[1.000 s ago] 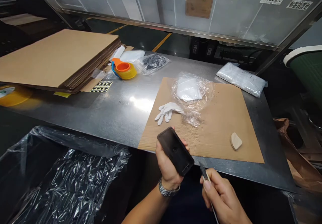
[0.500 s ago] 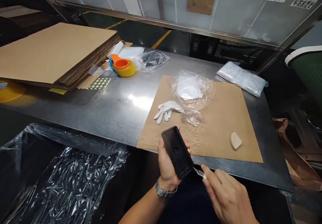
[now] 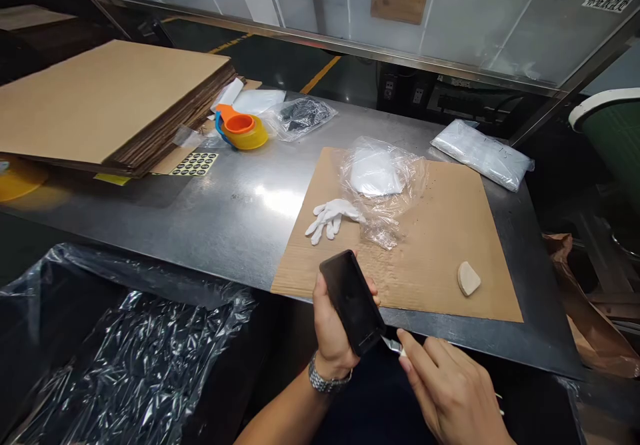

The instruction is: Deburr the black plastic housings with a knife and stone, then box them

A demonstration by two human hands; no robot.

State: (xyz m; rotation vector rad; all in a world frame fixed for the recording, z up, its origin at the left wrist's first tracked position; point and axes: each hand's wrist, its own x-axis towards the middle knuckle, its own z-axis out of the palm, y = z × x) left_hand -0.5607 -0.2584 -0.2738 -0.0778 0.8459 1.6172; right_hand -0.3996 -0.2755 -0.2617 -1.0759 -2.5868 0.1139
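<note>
My left hand is closed around a black rectangular plastic part, shaped like a shallow tray with a raised rim, and tilts it over the table's front edge. A small knife with a metal blade and a pale handle is pinched in my right hand. The blade lies at the lower right corner of the black part; whether it touches is too small to tell. Most of the knife's handle is hidden by my fingers. Beyond my hands a white glove lies on a cardboard sheet.
A clear bag with white sheets and a beige block rest on the cardboard. Stacked cardboard, a tape dispenser and a sticker sheet are at the left. Black plastic film fills the lower left.
The knife and my right hand have shifted very slightly at the black part's lower corner. My left hand holds the part almost as before.
</note>
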